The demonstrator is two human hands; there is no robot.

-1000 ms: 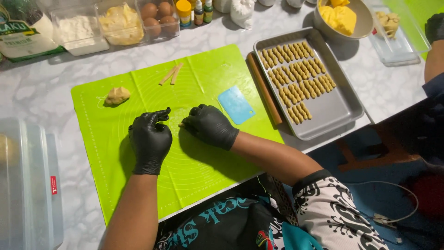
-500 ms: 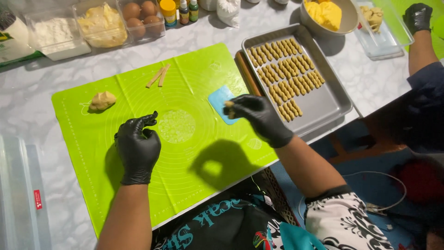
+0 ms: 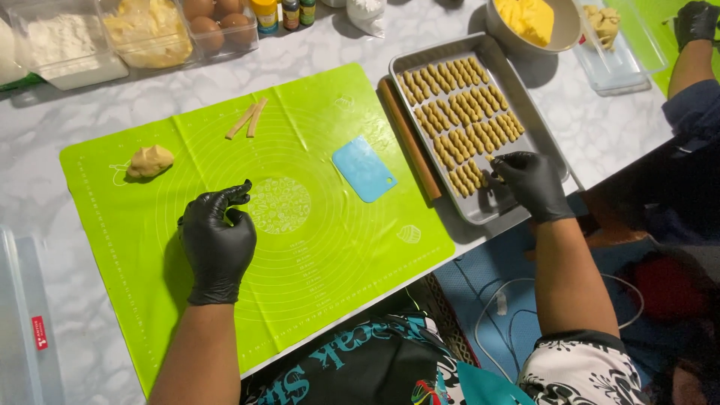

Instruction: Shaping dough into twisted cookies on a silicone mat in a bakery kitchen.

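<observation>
On the right of the table, a metal baking tray (image 3: 553, 161) holds rows of ridged dough sticks (image 3: 459, 101), which fill most of its floor. At its near corner the right hand (image 3: 531, 184), in a black glove, pinches one dough piece (image 3: 491, 159) between fingertips just above the last row; the piece is mostly covered by the fingers. Over the green mat (image 3: 315, 262), the left hand (image 3: 217, 240), also gloved, rests loosely curled and holds nothing. A dough lump (image 3: 150, 160) lies on the mat's far left, two thin dough strips (image 3: 247, 120) lie side by side near its far edge, and a blue scraper (image 3: 364, 169) lies flat toward the tray. A wooden rolling pin (image 3: 409, 139) lies between mat and tray, touching the tray's side.

Along the far edge, partly cut off by the frame: a clear tub of white flour (image 3: 64, 45), a clear tub of pale yellow dough (image 3: 146, 34), a tub of brown eggs (image 3: 217, 19), and small bottles (image 3: 285, 13) whose contents cannot be told. A metal bowl (image 3: 566, 30) holds yellow butter; beside it a clear tray (image 3: 622, 52) holds a few dough bits. Another person's gloved hand (image 3: 696, 21) shows at the top right corner, its grip unclear. A clear lidded box (image 3: 22, 322) at the left edge is cut off, its contents hidden.
</observation>
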